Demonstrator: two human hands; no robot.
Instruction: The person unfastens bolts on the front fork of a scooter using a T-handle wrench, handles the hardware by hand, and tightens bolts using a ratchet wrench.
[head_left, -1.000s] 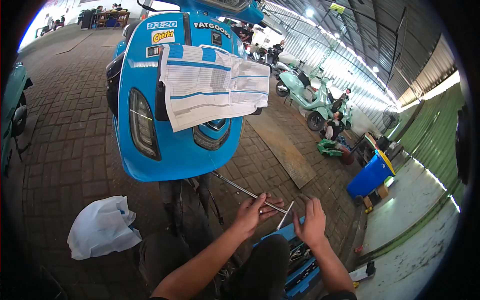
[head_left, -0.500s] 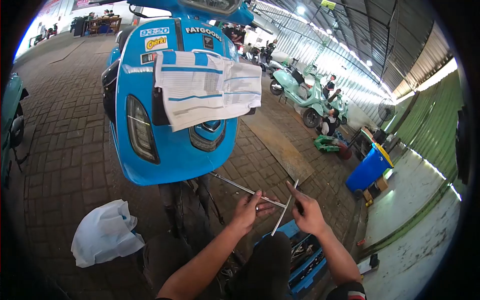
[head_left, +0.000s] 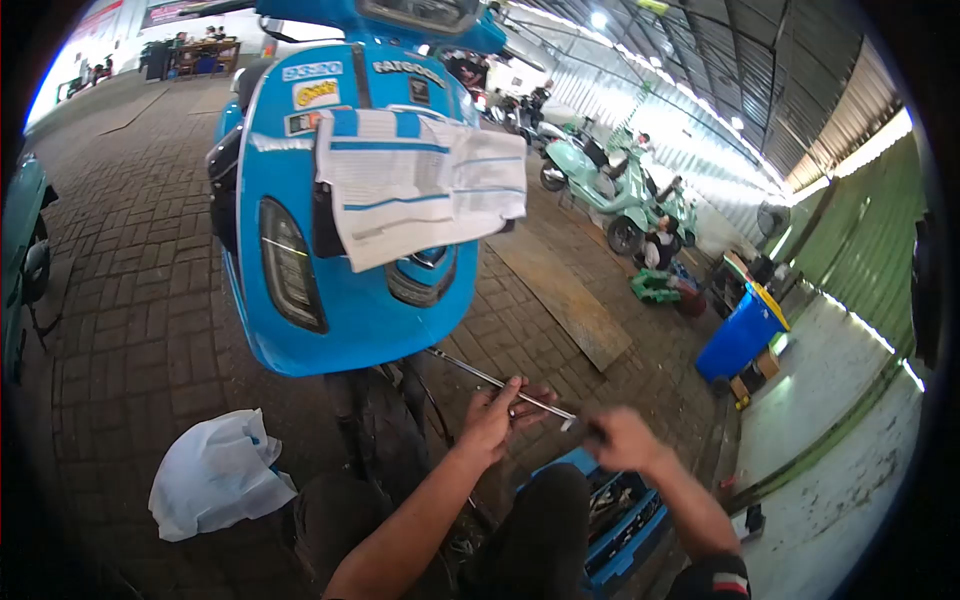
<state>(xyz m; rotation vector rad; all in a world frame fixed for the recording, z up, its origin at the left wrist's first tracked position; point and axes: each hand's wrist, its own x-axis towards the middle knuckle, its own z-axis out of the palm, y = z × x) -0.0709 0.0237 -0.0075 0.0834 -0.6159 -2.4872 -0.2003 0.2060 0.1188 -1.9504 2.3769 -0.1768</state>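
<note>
A long T-handled metal tool (head_left: 467, 366) reaches from beneath the front of a blue scooter (head_left: 390, 310) towards my two hands. My left hand (head_left: 498, 412) is closed around its shaft, thumb on top. At the handle end is my right hand (head_left: 622, 440), blurred by motion, so its fingers cannot be made out. The crossbar is mostly hidden or smeared there. Printed paper sheets (head_left: 400, 185) lie over the scooter's front panel. Below my right hand a blue toolbox (head_left: 625, 545) with tools inside stands beside my knee.
A white plastic bag (head_left: 215, 480) lies on the paving at the left. Mint-green scooters (head_left: 600, 180) and a seated person (head_left: 660, 245) are at the back right. A blue bin (head_left: 740, 335) stands near the right wall. Another scooter (head_left: 25, 240) edges the far left.
My right hand has moved down and blurred at the tool's handle, and the crossbar has turned from its earlier clear slant. My left hand keeps its hold on the shaft.
</note>
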